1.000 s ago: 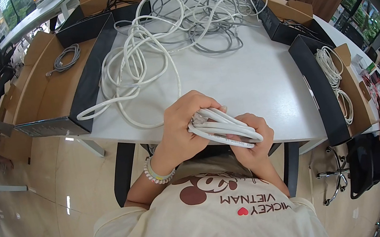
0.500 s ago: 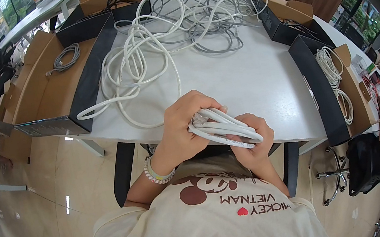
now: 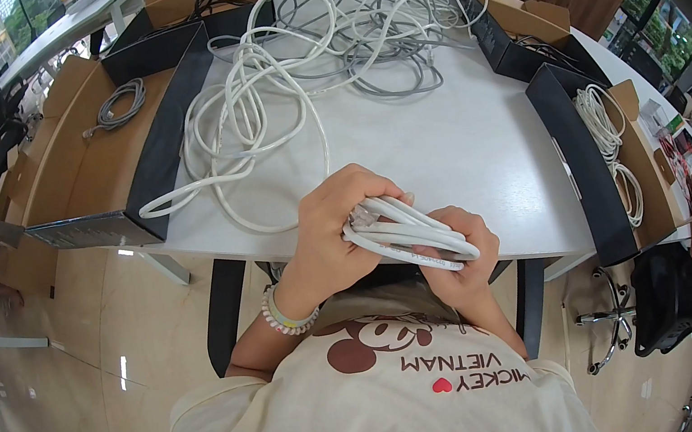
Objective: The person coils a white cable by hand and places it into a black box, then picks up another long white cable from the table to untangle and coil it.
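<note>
On your cream shirt (image 3: 370, 413) you can read two lines of dark red letters, "MICKEY" and "VIETNAM"; from your head camera they stand upside down, with "VIETNAM" above and "MICKEY" below it; a small red heart sits just beside "MICKEY", on its left in the picture; above the words there is a dark red drawing of a cartoon mouse head, which is partly hidden under your arms; on the white cable bundle (image 3: 410, 240) there is fine dark print along one strand, but it is too small for you to read.
</note>
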The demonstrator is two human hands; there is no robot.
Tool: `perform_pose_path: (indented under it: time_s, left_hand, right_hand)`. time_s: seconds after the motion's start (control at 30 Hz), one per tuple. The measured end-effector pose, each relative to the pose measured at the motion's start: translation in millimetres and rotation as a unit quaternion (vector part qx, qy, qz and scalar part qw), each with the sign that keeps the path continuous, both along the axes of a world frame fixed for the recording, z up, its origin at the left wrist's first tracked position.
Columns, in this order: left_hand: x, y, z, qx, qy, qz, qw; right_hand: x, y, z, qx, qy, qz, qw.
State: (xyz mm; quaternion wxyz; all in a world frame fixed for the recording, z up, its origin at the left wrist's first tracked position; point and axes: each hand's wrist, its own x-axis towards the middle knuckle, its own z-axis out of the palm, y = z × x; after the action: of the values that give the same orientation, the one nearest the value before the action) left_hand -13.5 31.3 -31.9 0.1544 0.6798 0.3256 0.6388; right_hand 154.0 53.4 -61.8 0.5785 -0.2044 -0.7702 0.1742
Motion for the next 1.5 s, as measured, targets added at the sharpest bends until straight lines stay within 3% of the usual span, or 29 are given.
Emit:
perform_pose_path:
  time_s: [0.43, 0.5, 0.53, 0.6, 0.63, 0.7, 0.77, 0.87, 0.93, 0.97, 1.0, 1.03, 1.07, 1.1, 1.17, 1.2, 1.3, 1.33, 1.4, 1.43, 1.47, 1.5]
  left_hand:
    - [-1, -1, 1, -0.001, 0.007, 0.0, 1.0]
    - [-1, -1, 0, -0.002, 0.004, 0.001, 1.0]
    - [0, -1, 0, -0.003, 0.002, 0.001, 1.0]
    - [-1, -2, 0, -0.02, 0.011, 0.005, 1.0]
    - [-2, -3, 0, -0.035, 0.02, 0.009, 0.999]
    - [1, -7, 1, -0.063, 0.022, 0.031, 0.997]
    - [5, -11, 3, -0.085, 0.024, 0.037, 0.995]
    - [9, -12, 1, -0.097, -0.029, 0.055, 0.993]
    - [9, -12, -5, -0.075, -0.059, 0.018, 0.995]
    - [6, -13, -5, -0.072, -0.052, 0.001, 0.996]
    - [3, -20, -2, -0.07, -0.051, -0.018, 0.996]
    - [0, -28, 4, -0.174, -0.101, -0.089, 0.976]
    - [-2, -33, 8, -0.277, -0.148, -0.155, 0.937]
    - [-3, -34, 9, -0.277, -0.146, -0.166, 0.935]
    - [-3, -33, 9, -0.32, -0.227, -0.224, 0.892]
    - [-9, -28, -2, -0.311, -0.233, -0.258, 0.885]
    - [5, -11, -7, -0.298, -0.274, -0.229, 0.885]
    - [10, -13, -1, -0.277, -0.231, -0.247, 0.899]
    - [17, -10, 3, -0.262, -0.202, -0.239, 0.913]
    - [20, -9, 4, -0.249, -0.176, -0.227, 0.925]
    - [18, -9, 7, -0.253, -0.154, -0.228, 0.927]
    - [16, -8, 7, -0.256, -0.159, -0.23, 0.925]
  right_hand:
    - [5, -2, 9, -0.041, -0.026, 0.021, 0.999]
    - [9, 3, 12, -0.095, 0.0, 0.171, 0.981]
    - [11, 2, 14, -0.095, 0.001, 0.17, 0.981]
    - [16, -2, 18, -0.308, 0.038, 0.304, 0.901]
    - [18, 2, 19, -0.308, 0.039, 0.301, 0.902]
    - [22, 14, 24, -0.277, -0.088, 0.4, 0.869]
    - [18, 14, 30, -0.242, -0.09, 0.397, 0.881]
    - [17, 8, 39, -0.298, -0.123, 0.325, 0.889]
    - [14, 7, 37, -0.373, -0.03, 0.415, 0.829]
    - [16, 5, 37, -0.371, -0.023, 0.397, 0.839]
    - [17, 3, 39, -0.445, 0.02, 0.463, 0.766]
    - [17, 0, 40, -0.509, 0.064, 0.525, 0.679]
    - [14, -7, 40, -0.524, 0.1, 0.547, 0.646]
    - [15, -11, 43, -0.523, 0.105, 0.539, 0.652]
    - [15, -17, 45, -0.572, 0.161, 0.535, 0.6]
    - [14, -14, 44, -0.554, 0.159, 0.504, 0.644]
    - [23, -2, 47, -0.598, 0.2, 0.434, 0.644]
    - [31, 2, 47, -0.594, 0.209, 0.426, 0.649]
    - [57, 7, 54, -0.512, 0.228, 0.398, 0.726]
    - [73, 7, 66, -0.442, 0.238, 0.333, 0.798]
    - [87, 2, 79, -0.359, 0.253, 0.197, 0.877]
    - [107, 7, 85, -0.285, 0.268, 0.141, 0.909]
